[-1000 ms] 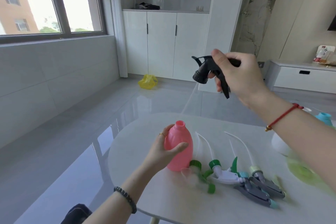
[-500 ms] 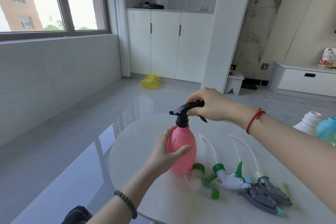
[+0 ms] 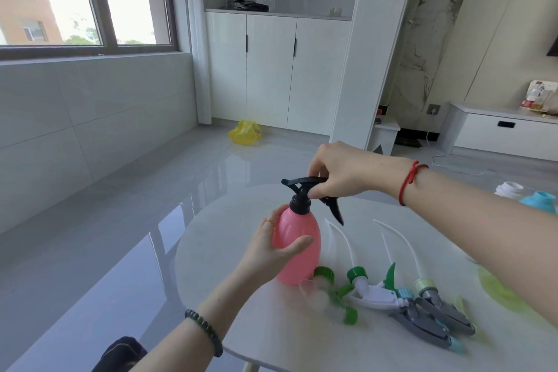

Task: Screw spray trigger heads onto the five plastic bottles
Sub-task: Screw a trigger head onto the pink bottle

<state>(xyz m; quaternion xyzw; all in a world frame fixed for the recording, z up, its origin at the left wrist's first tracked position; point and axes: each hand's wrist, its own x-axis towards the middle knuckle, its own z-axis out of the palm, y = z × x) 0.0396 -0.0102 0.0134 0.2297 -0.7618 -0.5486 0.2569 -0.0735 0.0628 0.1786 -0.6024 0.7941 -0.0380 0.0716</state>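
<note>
A pink plastic bottle (image 3: 302,254) stands upright on the white table (image 3: 229,238). My left hand (image 3: 268,251) wraps around its left side. A black spray trigger head (image 3: 305,190) sits on the bottle's neck, its collar over the opening. My right hand (image 3: 341,174) grips the top of that head from the right. Several loose trigger heads with white tubes lie to the right of the bottle: green ones (image 3: 341,290), a white-and-green one (image 3: 374,293) and grey ones (image 3: 434,314). A white bottle (image 3: 510,190) and a blue bottle (image 3: 540,201) stand at the far right edge. A green bottle (image 3: 498,290) lies partly hidden behind my right forearm.
The table's rounded edge curves close on the left and front, with glossy grey floor below. A yellow bag (image 3: 245,133) lies on the floor by white cabinets (image 3: 271,69). A low white drawer unit (image 3: 501,133) stands at the far right.
My right hand brought the black trigger head down from the air onto the pink bottle's neck, and its trigger now points right and down. My left hand kept hold of the bottle.
</note>
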